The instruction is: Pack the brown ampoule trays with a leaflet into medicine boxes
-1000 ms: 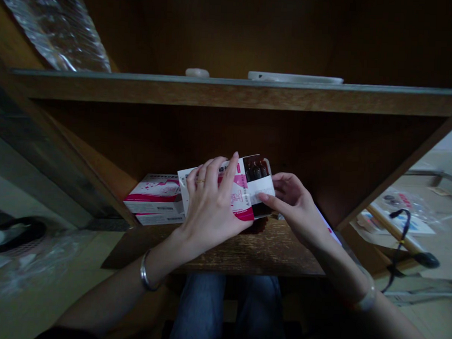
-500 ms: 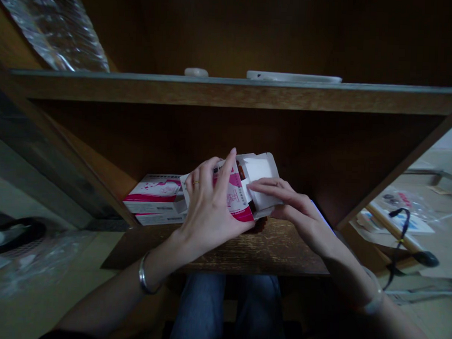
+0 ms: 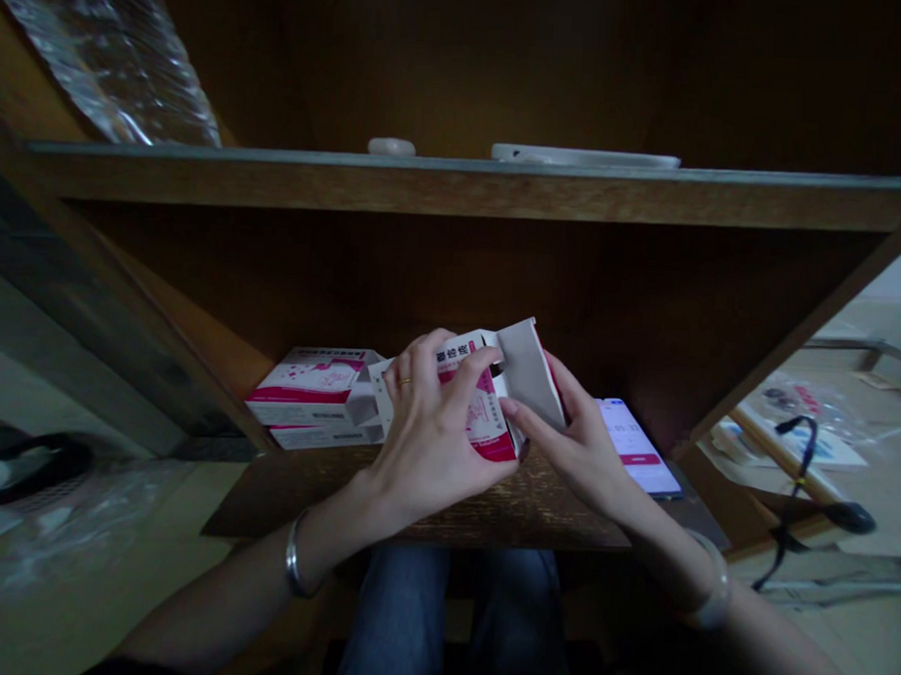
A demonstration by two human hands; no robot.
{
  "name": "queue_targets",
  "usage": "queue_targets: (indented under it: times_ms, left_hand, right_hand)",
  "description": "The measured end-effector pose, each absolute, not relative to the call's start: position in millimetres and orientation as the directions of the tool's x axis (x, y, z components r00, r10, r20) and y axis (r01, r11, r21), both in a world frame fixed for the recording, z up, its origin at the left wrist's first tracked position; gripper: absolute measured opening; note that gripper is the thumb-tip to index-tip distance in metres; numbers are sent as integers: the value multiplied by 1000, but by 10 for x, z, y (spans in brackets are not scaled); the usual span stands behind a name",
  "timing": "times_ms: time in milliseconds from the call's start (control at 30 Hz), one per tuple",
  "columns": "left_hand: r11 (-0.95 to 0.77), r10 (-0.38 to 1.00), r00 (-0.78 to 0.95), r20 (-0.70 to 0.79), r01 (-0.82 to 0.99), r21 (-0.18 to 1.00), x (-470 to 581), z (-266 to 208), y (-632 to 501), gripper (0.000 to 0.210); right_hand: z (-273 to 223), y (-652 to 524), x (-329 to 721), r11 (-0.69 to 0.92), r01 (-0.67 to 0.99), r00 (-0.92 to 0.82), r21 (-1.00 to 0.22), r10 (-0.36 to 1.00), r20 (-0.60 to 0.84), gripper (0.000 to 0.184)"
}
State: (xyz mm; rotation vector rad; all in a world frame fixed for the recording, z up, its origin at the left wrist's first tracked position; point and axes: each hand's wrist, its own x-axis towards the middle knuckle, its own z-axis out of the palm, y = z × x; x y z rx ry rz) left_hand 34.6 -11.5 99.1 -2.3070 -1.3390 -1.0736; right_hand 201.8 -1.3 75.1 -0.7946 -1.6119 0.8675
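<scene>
While two hands (image 3: 491,429) grip one carton (image 3: 485,399), two boxes (image 3: 310,396) lie stacked

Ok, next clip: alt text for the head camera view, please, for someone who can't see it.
Two bare hands hold a pink-and-white carton over a dark wooden shelf: the left hand grips its body, the right hand is at its white end flap. Similar cartons are stacked to the left, a lit phone lies to the right.
</scene>
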Motion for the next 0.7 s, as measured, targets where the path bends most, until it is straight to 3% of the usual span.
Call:
queue_targets:
  times_ms: [133, 300, 433, 600, 700]
  left_hand:
    - [-557, 631, 312, 711, 819, 135, 369, 973, -126, 80]
    - [-590, 600, 317, 735, 795, 139, 418, 973, -131, 96]
    - [-594, 596, 348, 724, 798, 105, 445, 972, -115, 99]
    - [-623, 589, 388, 708, 777, 92, 452, 937, -56, 100]
    - [-640, 582, 408, 703, 763, 87, 473, 955, -9, 98]
  right_hand:
    - [702, -122, 1953, 495, 34, -278, -868, 839, 467, 65]
    - [675, -172, 1929, 467, 22, -284, -884, 851, 442, 60]
    - [719, -170, 1927, 487, 98, -324, -868, 840, 434, 59]
    - [726, -152, 1917, 553, 238, -348, -799, 816, 461, 75]
    - [691, -141, 1922, 559, 248, -326, -791, 818, 475, 74]
